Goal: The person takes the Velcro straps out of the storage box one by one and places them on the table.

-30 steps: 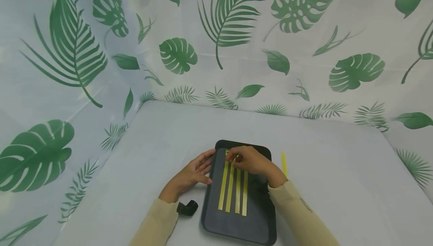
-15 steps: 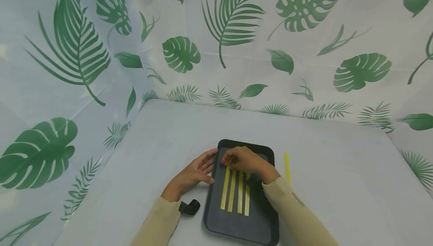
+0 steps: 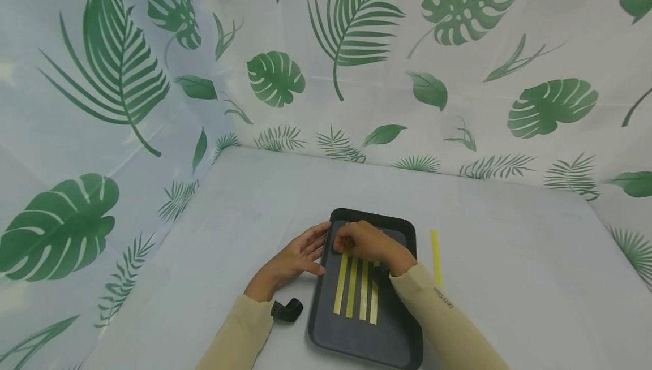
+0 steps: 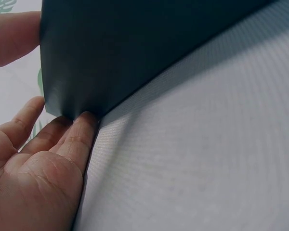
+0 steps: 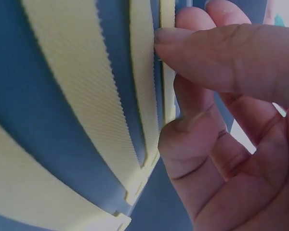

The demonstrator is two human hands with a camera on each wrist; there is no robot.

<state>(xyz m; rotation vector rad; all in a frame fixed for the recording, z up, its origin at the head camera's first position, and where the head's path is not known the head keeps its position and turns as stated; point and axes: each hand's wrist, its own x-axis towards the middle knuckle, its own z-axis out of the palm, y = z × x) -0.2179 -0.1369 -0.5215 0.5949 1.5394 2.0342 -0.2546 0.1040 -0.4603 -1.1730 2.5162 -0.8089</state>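
Note:
A dark tray lies on the white table with several yellow strips side by side along its length. Along the left rim rests my left hand, fingers extended and thumb spread; the left wrist view shows its fingertips against the tray's outer side. Over the far end of the strips, my right hand has curled fingers, with thumb and fingertips pinching the end part of the leftmost strip. In the right wrist view these fingertips sit at the edge of a ribbed strip. The hand hides the strips' far ends.
Another yellow strip lies on the table to the tray's right. A black angular piece sits by the left sleeve cuff. White cloth walls with green leaf prints stand at the back and sides.
My right hand has shifted left across the tray to the leftmost strip, and its fingers have closed in. The left hand stays at the rim. The head view has turned slightly.

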